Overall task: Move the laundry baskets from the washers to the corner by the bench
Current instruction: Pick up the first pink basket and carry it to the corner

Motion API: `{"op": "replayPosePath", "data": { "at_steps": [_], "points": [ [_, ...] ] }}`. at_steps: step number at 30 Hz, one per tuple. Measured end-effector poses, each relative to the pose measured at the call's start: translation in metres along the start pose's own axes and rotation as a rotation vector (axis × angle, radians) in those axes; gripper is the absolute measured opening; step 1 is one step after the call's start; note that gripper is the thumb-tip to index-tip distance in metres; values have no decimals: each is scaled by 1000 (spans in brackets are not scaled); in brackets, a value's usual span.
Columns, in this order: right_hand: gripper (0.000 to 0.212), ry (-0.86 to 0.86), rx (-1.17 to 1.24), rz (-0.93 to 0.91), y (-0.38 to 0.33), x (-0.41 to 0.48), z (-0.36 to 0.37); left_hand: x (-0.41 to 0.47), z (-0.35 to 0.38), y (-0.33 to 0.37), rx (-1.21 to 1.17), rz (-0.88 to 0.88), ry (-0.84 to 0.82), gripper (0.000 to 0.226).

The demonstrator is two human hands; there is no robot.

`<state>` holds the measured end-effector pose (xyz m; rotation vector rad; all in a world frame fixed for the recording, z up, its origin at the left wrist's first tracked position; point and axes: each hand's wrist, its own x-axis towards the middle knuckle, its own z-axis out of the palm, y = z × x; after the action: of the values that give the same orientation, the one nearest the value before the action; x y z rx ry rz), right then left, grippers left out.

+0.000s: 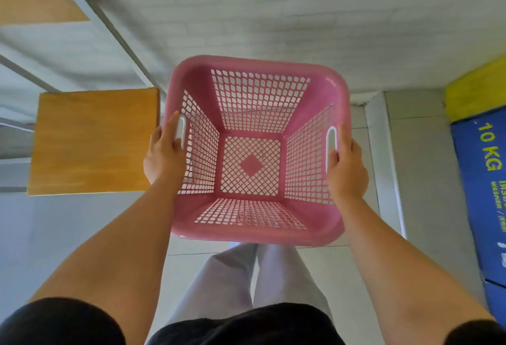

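A pink plastic laundry basket (320,84) with lattice walls and an empty inside hangs in front of me above the floor. My left hand (164,156) grips its left rim at the handle slot. My right hand (346,169) grips the right rim at the other slot. The basket sits level between both hands, close to a white brick wall (273,16). A wooden bench seat (93,142) lies just left of the basket, almost touching my left hand.
A blue and yellow washer front (482,175) marked 10 KG stands at the right edge. A white wall corner post (383,166) rises between it and the basket. A grey metal frame (115,30) runs diagonally at upper left. My legs are below the basket on pale floor tiles.
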<state>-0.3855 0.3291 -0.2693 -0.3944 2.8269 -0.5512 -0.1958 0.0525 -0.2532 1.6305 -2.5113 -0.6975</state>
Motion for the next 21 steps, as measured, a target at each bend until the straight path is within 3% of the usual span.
{"op": "replayPosePath", "data": {
  "at_steps": [9, 21],
  "points": [
    [52, -12, -7, -90, -15, 55, 77, 51, 49, -34, -15, -139, 10, 57],
    [55, -22, 42, -114, -3, 111, 183, 110, 145, -79, 57, -131, -16, 63]
  ]
}}
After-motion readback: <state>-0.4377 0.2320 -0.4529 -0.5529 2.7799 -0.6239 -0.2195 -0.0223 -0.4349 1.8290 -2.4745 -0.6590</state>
